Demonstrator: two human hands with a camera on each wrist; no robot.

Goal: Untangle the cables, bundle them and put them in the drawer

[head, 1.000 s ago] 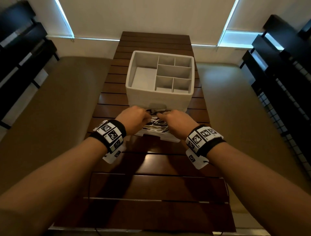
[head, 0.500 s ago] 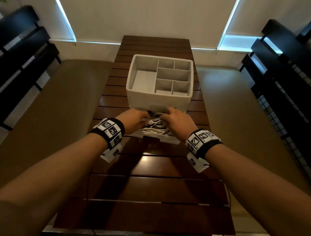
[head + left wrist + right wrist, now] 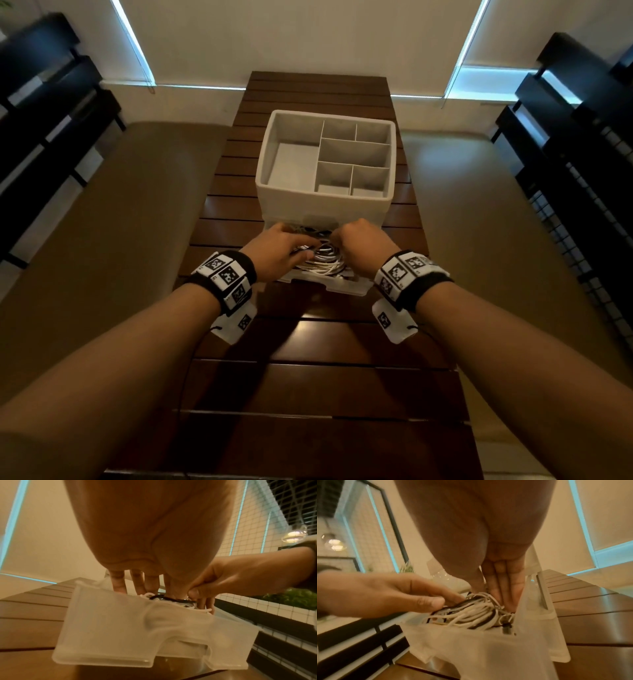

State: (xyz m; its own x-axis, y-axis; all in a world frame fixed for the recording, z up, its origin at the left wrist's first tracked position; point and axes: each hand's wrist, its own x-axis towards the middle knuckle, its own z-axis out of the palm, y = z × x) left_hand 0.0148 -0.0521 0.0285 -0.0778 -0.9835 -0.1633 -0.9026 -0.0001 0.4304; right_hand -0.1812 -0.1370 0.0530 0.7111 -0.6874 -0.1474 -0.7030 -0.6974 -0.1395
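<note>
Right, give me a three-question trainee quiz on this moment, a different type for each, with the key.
1. True or false: the cables lie in one of the organiser's top compartments.
2. Multiple choice: where are both hands? A) on the bare table; B) in the pulled-out drawer, on the cables; C) gripping the organiser's rim.
3. Fill in: the tangle mixes white cables with ____ ones.

Key: 1 false, they are in the translucent drawer below, and the compartments show nothing inside. 2 B, the left hand and right hand both reach into it. 3 black.
</note>
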